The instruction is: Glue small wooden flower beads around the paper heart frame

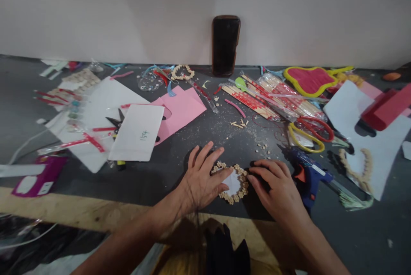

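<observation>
A heart-like ring of small pale wooden pieces [239,195] lies on the dark table with white paper [233,180] showing in its middle. My left hand [201,180] rests on its left side, fingers spread, with the thumb and forefinger reaching over the ring and paper. At the right edge of the ring, my right hand [272,180] has its thumb and fingertips drawn close together. Whatever may be between those fingertips is too small to make out. Small cut sticks [239,124] and pale crumbs [263,150] are scattered just beyond my hands.
A blue glue gun [308,176] and yellow-and-red-handled scissors [308,136] lie to the right. Bundled chopsticks [250,101] are behind. A phone [225,46] leans on the wall. Pink paper [180,112], a white card [137,133] and pliers [117,121] lie left.
</observation>
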Motion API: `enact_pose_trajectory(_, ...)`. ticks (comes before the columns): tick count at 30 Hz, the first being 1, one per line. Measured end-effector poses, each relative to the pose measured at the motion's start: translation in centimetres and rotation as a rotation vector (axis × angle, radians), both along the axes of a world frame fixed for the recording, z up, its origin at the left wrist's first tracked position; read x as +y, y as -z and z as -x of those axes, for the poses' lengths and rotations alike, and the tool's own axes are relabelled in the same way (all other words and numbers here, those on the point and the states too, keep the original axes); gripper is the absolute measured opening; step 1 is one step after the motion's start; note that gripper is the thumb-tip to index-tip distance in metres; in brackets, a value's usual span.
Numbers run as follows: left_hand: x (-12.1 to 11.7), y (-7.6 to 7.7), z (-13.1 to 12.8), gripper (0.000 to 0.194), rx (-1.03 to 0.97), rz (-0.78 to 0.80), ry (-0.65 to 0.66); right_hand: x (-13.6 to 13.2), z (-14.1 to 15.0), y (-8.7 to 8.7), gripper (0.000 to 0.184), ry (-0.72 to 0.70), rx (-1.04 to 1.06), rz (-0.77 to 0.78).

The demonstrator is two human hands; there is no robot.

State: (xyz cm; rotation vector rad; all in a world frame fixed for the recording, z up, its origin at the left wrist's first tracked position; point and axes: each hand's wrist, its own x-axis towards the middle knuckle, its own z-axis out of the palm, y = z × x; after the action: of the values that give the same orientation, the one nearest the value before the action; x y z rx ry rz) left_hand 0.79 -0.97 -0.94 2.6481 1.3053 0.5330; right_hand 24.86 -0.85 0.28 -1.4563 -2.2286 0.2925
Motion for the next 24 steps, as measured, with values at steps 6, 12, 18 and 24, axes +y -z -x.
enact_pose_trajectory(6,0.0,-0.1,-0.2,0.035,-0.012,0.003,-0.003,-0.6,1.1,-0.4,0.024,0.064,-0.095,0.019)
enact_pose_trajectory(12,0.0,0.0,-0.1,0.035,-0.023,0.010,-0.009,-0.5,1.9,-0.4,0.020,0.114,-0.139,0.041)
enact_pose_trajectory(18,0.0,0.2,-0.1,0.037,-0.031,0.015,-0.015,-0.4,2.1,-0.5,0.015,0.119,-0.143,0.039)
enact_pose_trajectory(24,0.0,0.0,-0.1,0.037,-0.010,0.034,-0.004,-0.6,2.1,-0.6,0.015,0.121,-0.136,0.030)
